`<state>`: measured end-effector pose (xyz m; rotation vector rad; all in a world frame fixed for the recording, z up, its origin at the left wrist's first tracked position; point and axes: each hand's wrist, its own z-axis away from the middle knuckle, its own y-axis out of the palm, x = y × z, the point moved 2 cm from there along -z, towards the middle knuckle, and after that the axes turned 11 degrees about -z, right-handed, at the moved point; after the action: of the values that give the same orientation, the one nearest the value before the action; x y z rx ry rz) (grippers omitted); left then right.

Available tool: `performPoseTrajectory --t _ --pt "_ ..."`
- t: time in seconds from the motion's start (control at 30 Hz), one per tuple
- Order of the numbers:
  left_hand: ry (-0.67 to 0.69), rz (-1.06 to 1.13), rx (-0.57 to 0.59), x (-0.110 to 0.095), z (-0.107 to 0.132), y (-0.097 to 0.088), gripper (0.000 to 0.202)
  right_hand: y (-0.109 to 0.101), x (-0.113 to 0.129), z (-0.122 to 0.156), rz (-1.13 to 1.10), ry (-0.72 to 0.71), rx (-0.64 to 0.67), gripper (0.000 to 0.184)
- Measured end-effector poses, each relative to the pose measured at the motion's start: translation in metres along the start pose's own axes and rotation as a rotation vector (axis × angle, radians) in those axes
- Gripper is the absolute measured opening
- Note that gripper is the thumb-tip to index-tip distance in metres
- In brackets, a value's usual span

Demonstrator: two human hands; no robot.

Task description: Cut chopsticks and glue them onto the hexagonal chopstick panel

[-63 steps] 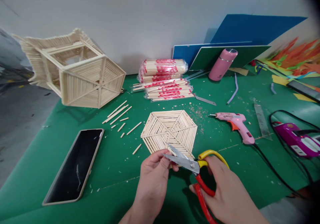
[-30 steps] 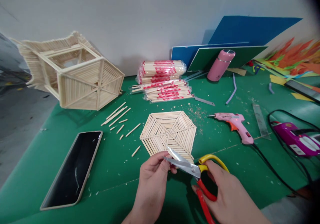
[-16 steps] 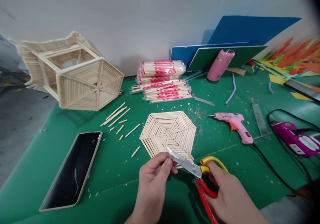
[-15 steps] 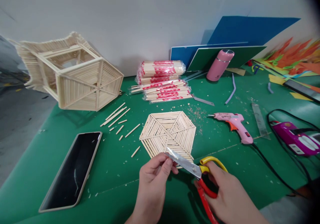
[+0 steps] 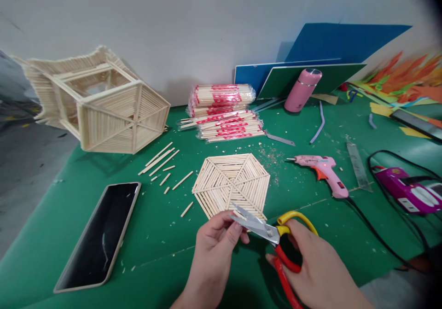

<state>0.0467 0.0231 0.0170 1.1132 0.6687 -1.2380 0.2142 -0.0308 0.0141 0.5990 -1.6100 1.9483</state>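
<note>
My right hand (image 5: pixel 312 258) grips the scissors (image 5: pixel 257 226), which have one yellow and one red handle. Their blades are slightly apart and point left, reaching my left fingertips. My left hand (image 5: pixel 217 249) is closed in a pinch around a small wooden stick (image 5: pixel 237 213); only a pale bit of it shows between the blades, the rest being hidden by fingers. Just beyond both hands, a hexagonal panel of wooden sticks (image 5: pixel 231 180) lies flat, its near edge partly covered. Several loose cut sticks (image 5: pixel 162 161) are scattered to its left.
A stick-built lantern-like frame (image 5: pixel 124 115) stands at back left, and a phone (image 5: pixel 100 235) lies at left. Wrapped chopsticks (image 5: pixel 228 115) sit at the back near a pink bottle (image 5: pixel 304 90). On the right are a corded pink glue gun (image 5: pixel 322 168) and a purple power strip (image 5: pixel 409 191).
The scissor blades have opened a little, exposing the pale bit of stick between them. My left hand has shifted slightly right; the things on the table lie as before.
</note>
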Motion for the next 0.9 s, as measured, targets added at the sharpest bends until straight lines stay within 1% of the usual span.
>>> performPoseTrajectory --t 0.1,0.23,0.43,0.6,0.8,0.9 --pt "0.049 -0.048 0.038 0.001 0.000 -0.003 0.009 -0.001 0.000 0.001 -0.015 0.016 0.026 0.025" --pt "0.082 -0.109 0.075 0.001 0.000 -0.006 0.008 -0.003 0.000 0.001 -0.027 0.036 0.059 0.029" --pt "0.117 -0.194 0.134 0.000 -0.001 -0.007 0.007 -0.007 0.002 -0.002 -0.021 -0.022 0.061 0.033" --pt "0.116 -0.236 0.115 0.000 -0.002 -0.007 0.009 -0.009 0.004 -0.004 -0.021 -0.048 0.056 0.031" --pt "0.108 -0.231 0.080 -0.001 -0.004 -0.007 0.008 -0.010 0.004 -0.006 0.021 -0.031 0.062 0.035" --pt "0.109 -0.267 0.061 -0.003 -0.003 -0.007 0.010 -0.011 0.004 -0.007 0.021 -0.022 0.080 0.031"
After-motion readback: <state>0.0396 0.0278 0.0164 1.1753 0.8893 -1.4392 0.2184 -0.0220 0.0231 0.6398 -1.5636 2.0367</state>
